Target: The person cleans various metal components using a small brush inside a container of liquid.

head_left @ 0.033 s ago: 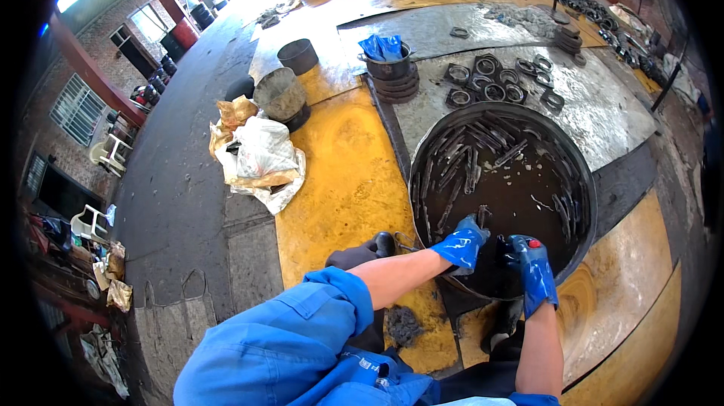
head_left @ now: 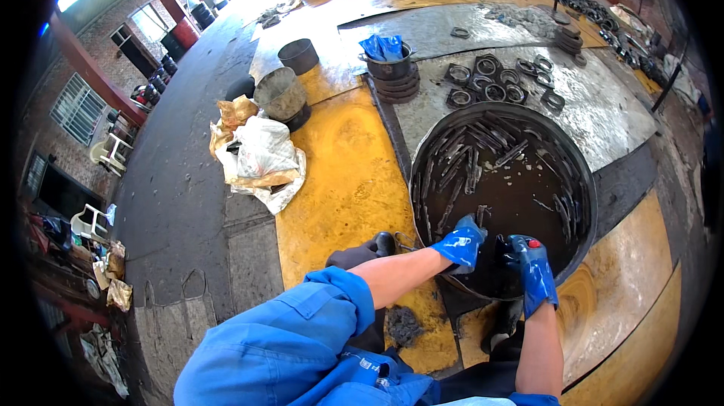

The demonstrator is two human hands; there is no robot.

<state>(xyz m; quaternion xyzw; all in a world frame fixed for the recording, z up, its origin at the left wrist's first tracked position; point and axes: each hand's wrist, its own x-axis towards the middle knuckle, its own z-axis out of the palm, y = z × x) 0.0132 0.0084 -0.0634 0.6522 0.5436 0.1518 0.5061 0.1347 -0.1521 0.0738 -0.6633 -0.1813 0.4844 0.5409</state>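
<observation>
While the tub [head_left: 587, 191] is in use, the work looks only partway along

As I read my feed, the handling of the dark strips [head_left: 473, 172] seems well begun but unfinished; I judge so because many of them lie loose inside the tub. Most are heaped toward its left and far wall, with another bunch against the right wall. Which pieces are done, if any, I cannot tell.

One short strip [head_left: 483, 215] pokes up just beyond my left hand [head_left: 464, 244]; the fingertips there are hidden, so I cannot say whether that grip is clenched or released. My right hand [head_left: 532, 264] looks curled around a red-tipped thing [head_left: 534, 244], low over the near part of the tub.

Besides the strips, the tub holds murky brown liquid [head_left: 516, 202] with pale flakes [head_left: 507, 175] in it. Beyond, a dark pot [head_left: 388, 69] with blue plastic [head_left: 382, 47] in its mouth sits on stacked rings [head_left: 397, 89]. Farther left I see a grimy bucket [head_left: 280, 95] and, behind it, a dark can [head_left: 298, 56]; what they contain I can't make out. A crumpled white bag [head_left: 264, 151] lies nearer me than the bucket, its contents mostly hidden.
</observation>
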